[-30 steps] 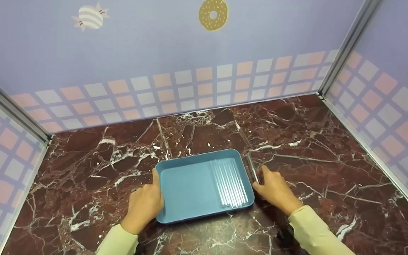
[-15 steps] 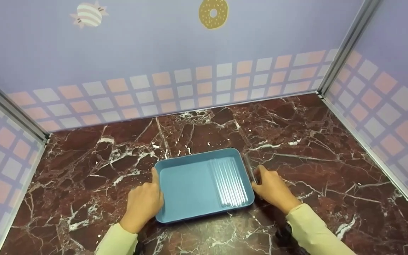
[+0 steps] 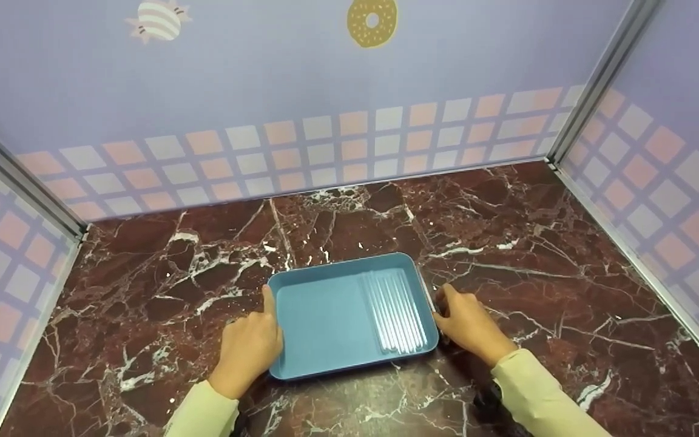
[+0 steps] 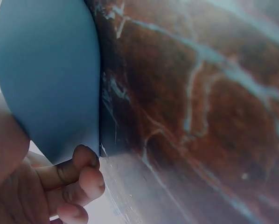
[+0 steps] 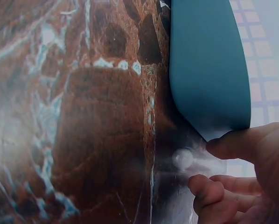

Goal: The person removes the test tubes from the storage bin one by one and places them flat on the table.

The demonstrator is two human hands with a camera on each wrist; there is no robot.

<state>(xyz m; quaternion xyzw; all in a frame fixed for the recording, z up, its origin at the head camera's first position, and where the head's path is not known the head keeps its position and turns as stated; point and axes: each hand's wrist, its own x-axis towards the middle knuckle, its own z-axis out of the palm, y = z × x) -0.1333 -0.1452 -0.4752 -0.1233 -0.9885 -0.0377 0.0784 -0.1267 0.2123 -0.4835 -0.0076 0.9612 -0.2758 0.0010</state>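
Observation:
A shallow blue tray [image 3: 325,321] with rounded corners sits on the dark red marble-patterned surface between both hands. At its left end my left hand [image 3: 252,343] holds the rim, index finger pointing up along the side. In the left wrist view, curled fingertips [image 4: 86,156] meet the tray's outer wall [image 4: 46,70]. Right of the tray, my right hand [image 3: 468,318] pinches a clear plastic piece, whose pale edge [image 3: 426,291] lies along the tray's right wall. The right wrist view shows the thumb [image 5: 223,147] at the tray's lower corner, above the clear piece [image 5: 182,159].
Shiny ridges [image 3: 398,315] run across the right third of the tray's floor. Lilac walls with a checked band [image 3: 319,145] enclose the marble surface [image 3: 507,230] at the back and both sides. Metal posts [image 3: 598,79] stand in the corners.
My right hand has brought the clear plastic piece slightly left, closing the narrow gap to the tray's right wall. The left hand and tray stay nearly in place; the view shifts slightly.

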